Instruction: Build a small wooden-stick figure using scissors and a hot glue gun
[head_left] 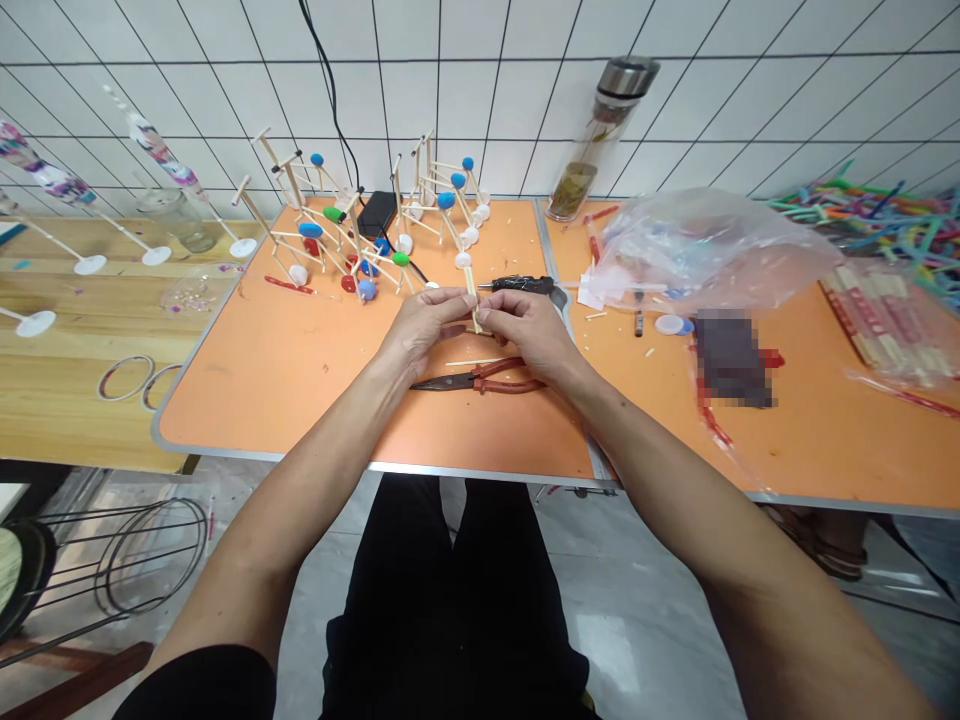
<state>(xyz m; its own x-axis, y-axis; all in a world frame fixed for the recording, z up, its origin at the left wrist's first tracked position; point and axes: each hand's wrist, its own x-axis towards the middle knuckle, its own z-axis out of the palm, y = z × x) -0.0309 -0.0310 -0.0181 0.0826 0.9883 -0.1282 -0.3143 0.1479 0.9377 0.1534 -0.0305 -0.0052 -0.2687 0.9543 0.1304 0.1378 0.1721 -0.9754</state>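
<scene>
- pinching pale sticks point(470, 284) between thumb and fingertips, the left hand point(421, 325) is narrow; its hold seems meant to keep them together.
- closed small too, the right hand point(534, 330) has thumb and forefinger at the sticks' nearer end, probably to steady them; how its hidden fingers curl cannot be told.
- both forearms point(315, 480) slant inward over the table's near edge, and the fingertips meet above the orange table point(247, 380), sticks between them, pointing away from the body.
- just nearer than the hands lie pliers point(474, 381); just beyond them, a black-handled tool point(521, 284), both presumably left within easy reach.
- farther out, stick-and-ball frames point(446, 200) stand toward the tiled wall point(480, 100), likely set back for elbow room.
- off to the right rest a bottle point(576, 185) and a plastic bag point(712, 255).
</scene>
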